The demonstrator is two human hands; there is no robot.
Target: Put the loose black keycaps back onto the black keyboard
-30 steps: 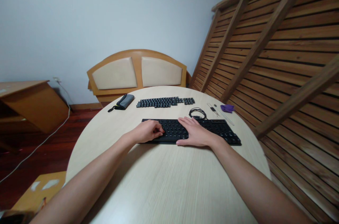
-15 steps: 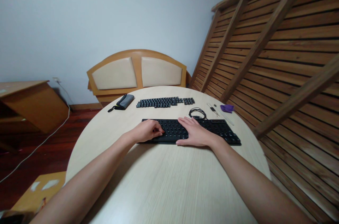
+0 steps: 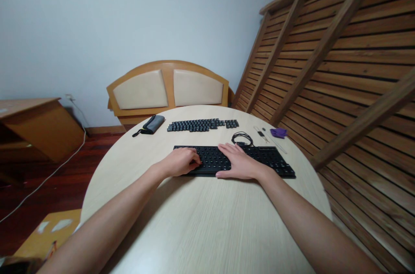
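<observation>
A black keyboard (image 3: 212,157) with its keycaps off over most of its face lies across the round table in front of me. My left hand (image 3: 180,162) is over its left part, fingers curled and pinched together; whatever they hold, if anything, is hidden. My right hand (image 3: 238,162) lies flat across the keyboard's middle with the fingers spread. Beyond the keyboard, loose black keycaps (image 3: 197,125) sit in rows laid out like a keyboard. A coiled black cable (image 3: 242,138) rests just behind the keyboard.
A grey zip pouch (image 3: 153,124) stands at the table's (image 3: 201,222) back left. Toward the right edge lie a purple cloth (image 3: 279,132), a thin white stick (image 3: 279,145) and a small wire tool (image 3: 261,134). Wooden slats (image 3: 340,71) lean close on the right.
My left hand has shifted very slightly at the keyboard, its fingers still curled. The right hand and the other things stay in place.
</observation>
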